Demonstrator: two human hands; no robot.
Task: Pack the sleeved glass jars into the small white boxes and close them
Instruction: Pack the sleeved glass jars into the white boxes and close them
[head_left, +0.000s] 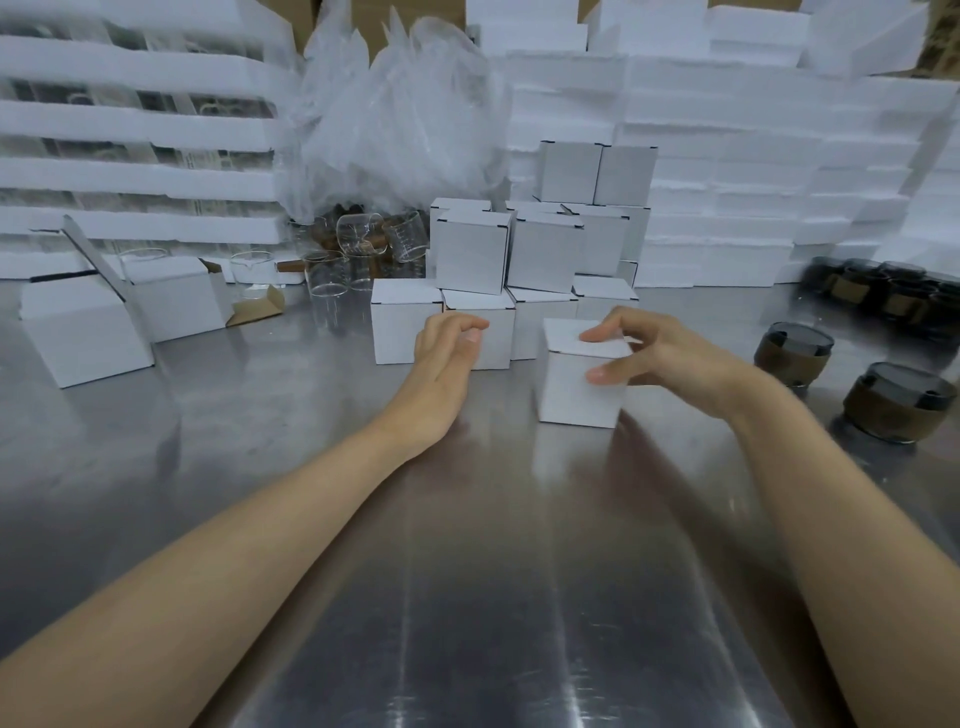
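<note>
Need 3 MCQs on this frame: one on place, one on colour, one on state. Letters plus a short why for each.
1. Where do the nearest sleeved jars stand relative to the white box in the right hand's grip?
A. To its left
B. To its right
C. On top of it

2. What colour are the jars' sleeves?
A. Brown
B. Red
C. Blue

3. How is the lid of the held box?
A. Standing straight up
B. Torn off
C. Folded down

Key:
1 B, the jars stand beyond the right wrist, at the right side of the frame.
2 A, brown bands wrap the dark glass.
3 C, the fingers rest on the flat lid while the thumb presses the front face.
</note>
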